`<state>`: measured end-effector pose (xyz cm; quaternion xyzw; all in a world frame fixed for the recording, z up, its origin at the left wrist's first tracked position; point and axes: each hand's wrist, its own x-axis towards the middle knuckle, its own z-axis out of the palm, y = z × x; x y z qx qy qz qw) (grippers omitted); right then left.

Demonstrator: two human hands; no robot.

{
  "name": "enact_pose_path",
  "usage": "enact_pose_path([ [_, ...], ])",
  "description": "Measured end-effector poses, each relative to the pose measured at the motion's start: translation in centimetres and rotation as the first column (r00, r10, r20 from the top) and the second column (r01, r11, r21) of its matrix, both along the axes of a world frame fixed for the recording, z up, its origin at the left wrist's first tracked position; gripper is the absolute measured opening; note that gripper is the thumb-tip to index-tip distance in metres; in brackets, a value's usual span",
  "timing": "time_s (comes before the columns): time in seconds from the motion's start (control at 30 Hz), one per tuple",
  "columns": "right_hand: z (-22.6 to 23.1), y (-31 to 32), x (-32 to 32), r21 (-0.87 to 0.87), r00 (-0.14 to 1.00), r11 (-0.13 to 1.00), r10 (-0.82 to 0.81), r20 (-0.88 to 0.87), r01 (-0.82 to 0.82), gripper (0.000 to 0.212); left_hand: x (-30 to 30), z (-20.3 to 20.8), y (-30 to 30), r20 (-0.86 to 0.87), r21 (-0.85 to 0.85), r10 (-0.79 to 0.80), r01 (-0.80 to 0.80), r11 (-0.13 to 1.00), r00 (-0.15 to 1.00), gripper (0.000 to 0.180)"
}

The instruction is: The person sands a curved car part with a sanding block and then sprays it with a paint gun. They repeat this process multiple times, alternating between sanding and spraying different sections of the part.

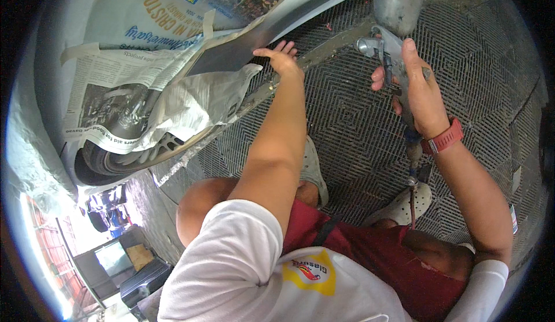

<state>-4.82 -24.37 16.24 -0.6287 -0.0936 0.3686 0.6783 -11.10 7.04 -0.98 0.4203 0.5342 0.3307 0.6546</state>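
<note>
My right hand (pixel 425 88) is wrapped round the handle of a metal spray gun (pixel 394 41) with a silver paint cup (pixel 399 7) on top. From the handle's lower end a thin hose (pixel 413 203) runs down past my foot. My left hand (pixel 282 60) reaches forward, empty, its fingers apart, beside the lower edge of a car's grey body panel (pixel 222 53). Whether the fingers touch the panel I cannot tell. Newspaper sheets (pixel 110 70), taped on, cover the car's side and part of the wheel (pixel 107 163).
Under me lies a dark ribbed floor mat (pixel 347 114). Both my feet stand on it in pale clogs (pixel 419 200). Plastic sheeting (pixel 34 148) drapes the car at the far left. A black case-like object (pixel 144 281) stands at the lower left, near a bright opening.
</note>
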Motion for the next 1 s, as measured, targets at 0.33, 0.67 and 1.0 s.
enact_pose_path([
  [0.33,-0.2,-0.4,0.1,-0.044,0.998,0.998,0.042,0.044,-0.04,0.074,0.7,-0.8,0.0,-0.245,0.407,-0.008,0.111,0.907,0.97,0.074],
  [0.67,-2.1,-2.1,2.1,-0.055,0.988,0.997,-0.041,0.15,0.049,0.075,0.5,-3.0,0.7,0.41,-0.512,0.268,-0.023,0.859,0.872,0.12],
  [1.0,-0.2,-3.1,2.0,0.034,0.992,0.996,-0.089,0.093,0.086,0.069,6.4,-1.7,-1.3,0.656,-0.527,0.194,0.258,0.81,0.729,0.126],
])
